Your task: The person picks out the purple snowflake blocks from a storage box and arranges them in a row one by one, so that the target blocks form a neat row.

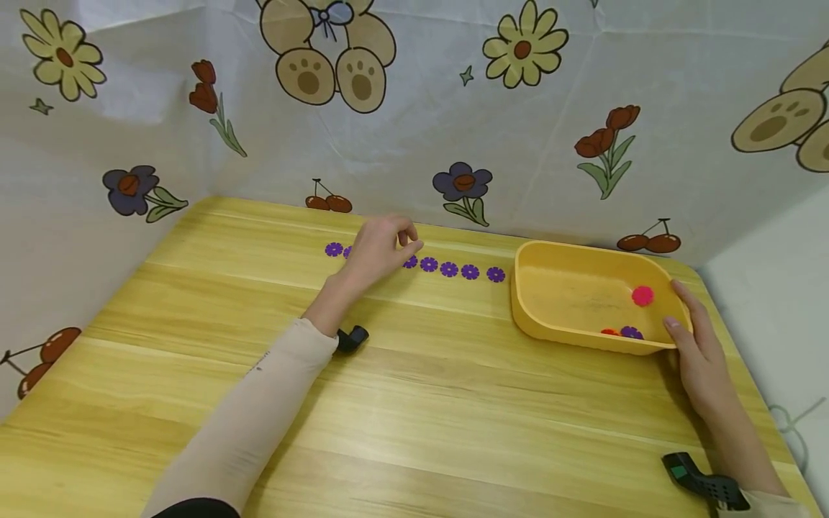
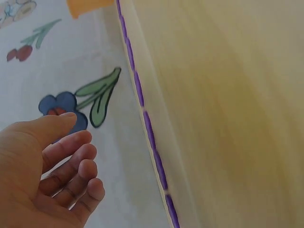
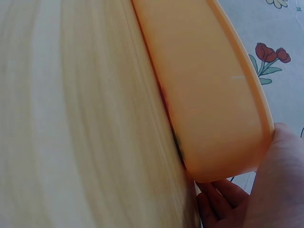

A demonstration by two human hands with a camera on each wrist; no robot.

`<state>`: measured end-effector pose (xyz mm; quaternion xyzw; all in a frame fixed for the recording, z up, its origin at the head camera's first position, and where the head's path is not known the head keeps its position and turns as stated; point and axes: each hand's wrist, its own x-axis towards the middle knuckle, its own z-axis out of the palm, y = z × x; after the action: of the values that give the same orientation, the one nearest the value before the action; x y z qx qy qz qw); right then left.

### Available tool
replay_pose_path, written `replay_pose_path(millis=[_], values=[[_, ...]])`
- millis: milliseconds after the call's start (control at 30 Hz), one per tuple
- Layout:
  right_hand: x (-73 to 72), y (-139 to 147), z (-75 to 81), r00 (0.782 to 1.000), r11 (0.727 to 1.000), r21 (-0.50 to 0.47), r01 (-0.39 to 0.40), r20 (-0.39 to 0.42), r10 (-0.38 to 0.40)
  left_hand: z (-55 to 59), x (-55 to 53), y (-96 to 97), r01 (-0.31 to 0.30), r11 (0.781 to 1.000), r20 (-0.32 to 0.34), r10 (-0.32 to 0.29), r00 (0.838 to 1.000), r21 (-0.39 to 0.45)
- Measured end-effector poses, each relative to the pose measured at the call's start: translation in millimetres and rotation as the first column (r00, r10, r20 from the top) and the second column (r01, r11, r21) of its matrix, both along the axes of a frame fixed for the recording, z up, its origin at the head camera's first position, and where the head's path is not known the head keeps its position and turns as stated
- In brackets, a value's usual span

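Observation:
My left hand (image 1: 381, 250) hovers over a row of purple flower-shaped discs (image 1: 449, 269) at the back of the table. Its fingers are loosely bent; in the left wrist view that hand (image 2: 52, 164) holds nothing. Part of the row is hidden behind it, and the purple discs (image 2: 149, 130) look edge-on there. On the right, my right hand (image 1: 702, 352) grips the right end of a yellow plastic basin (image 1: 570, 336), thumb over the rim and fingers round the outside. Inside lie a pink disc (image 1: 642, 296), a purple disc (image 1: 631, 332) and a partly hidden red piece (image 1: 609, 332).
The wooden table (image 1: 414, 424) meets a patterned cloth (image 1: 401, 144) behind the row. A black wrist device (image 1: 706, 483) sits at my right wrist, and another black device (image 1: 352, 338) shows beside my left wrist. A pale cord (image 1: 793, 432) hangs beyond the right edge.

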<state>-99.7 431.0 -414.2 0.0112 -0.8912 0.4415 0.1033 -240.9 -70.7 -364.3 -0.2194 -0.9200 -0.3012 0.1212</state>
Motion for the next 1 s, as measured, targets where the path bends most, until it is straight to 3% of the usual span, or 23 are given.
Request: replay_pose_path(millis=[467,1000], values=[[1.7,3,0.5,1.000,1.000,0.004,-0.005,-0.009,0.005,8.8,11.1,70.0,0.142,0.987,-0.014,-0.142,0.990,0.079],[-0.4,-1,0.2,1.000,1.000,-0.009,-0.010,-0.001,0.010,33.1,34.0,153.1,0.270,0.952,-0.045,-0.267,0.963,0.143]])
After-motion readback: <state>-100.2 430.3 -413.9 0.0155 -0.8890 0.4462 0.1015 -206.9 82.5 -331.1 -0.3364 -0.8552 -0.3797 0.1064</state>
